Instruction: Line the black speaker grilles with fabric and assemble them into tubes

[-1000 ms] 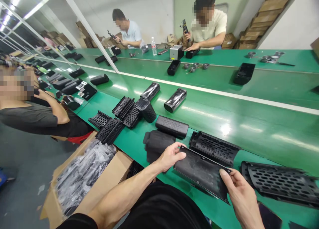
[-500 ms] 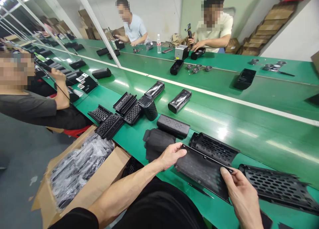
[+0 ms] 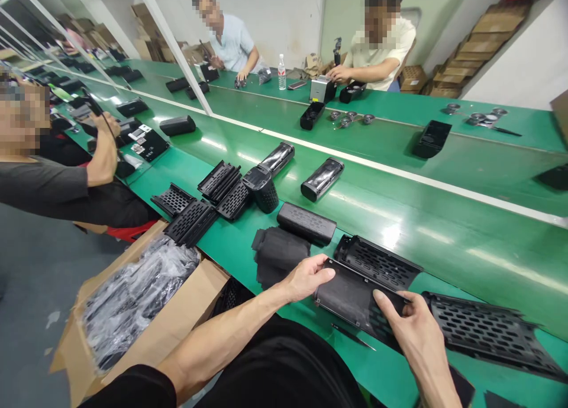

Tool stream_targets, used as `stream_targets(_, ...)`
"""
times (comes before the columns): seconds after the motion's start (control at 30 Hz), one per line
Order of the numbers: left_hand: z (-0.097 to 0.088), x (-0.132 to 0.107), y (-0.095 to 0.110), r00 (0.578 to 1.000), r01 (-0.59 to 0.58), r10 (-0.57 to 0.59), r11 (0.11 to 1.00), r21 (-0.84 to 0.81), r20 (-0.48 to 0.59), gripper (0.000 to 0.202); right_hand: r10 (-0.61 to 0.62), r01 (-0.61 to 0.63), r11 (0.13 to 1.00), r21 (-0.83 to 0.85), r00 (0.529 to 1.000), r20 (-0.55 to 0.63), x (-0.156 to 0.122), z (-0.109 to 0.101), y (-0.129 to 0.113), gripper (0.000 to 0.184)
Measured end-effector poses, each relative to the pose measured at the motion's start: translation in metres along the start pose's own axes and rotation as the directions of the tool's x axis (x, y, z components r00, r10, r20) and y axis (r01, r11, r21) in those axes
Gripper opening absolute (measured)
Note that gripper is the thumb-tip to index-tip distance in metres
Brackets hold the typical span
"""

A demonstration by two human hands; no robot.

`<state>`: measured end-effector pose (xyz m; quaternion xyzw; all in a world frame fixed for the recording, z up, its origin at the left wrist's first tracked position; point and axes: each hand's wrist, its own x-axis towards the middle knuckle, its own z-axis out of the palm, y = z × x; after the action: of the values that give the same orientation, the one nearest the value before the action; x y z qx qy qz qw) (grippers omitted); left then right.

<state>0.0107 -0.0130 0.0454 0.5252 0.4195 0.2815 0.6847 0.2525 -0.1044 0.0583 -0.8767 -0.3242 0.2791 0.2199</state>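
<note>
I hold a black curved speaker grille panel [image 3: 346,298] just above the near edge of the green table [image 3: 444,242]. My left hand [image 3: 306,278] grips its left end with the fingers curled over the edge. My right hand [image 3: 406,331] lies on its right part, thumb and fingers pressed on the surface. Behind it lies a second perforated grille [image 3: 377,263], and a third one [image 3: 488,334] lies to the right. A pile of black cloth [image 3: 277,254] sits left of my left hand.
A finished black speaker [image 3: 306,223], several stacked grilles [image 3: 190,221] and shiny cylinders [image 3: 322,179] lie further back. An open cardboard box [image 3: 146,301] of bagged parts stands at the lower left. One person sits at the left, two others work across the table.
My right hand has slid left from the panel's right end onto its surface. The panel has tipped and looks shorter. The person at the left has raised a hand.
</note>
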Motion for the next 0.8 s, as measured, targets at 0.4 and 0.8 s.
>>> stream_targets(0.4,-0.003,0.001,-0.004,0.997,0.029,-0.029,1.000,-0.007,0.071,0.020,0.004,-0.004,1.000,-0.015,1.000,0.025,0.003,-0.005,-0.003,0.078)
stream_targets(0.8,-0.010,0.001,-0.003,0.998,0.060,-0.057,0.995,-0.080,0.038,0.030,-0.007,-0.101,0.845,0.525,0.980,0.200,-0.009,-0.010,0.007,0.072)
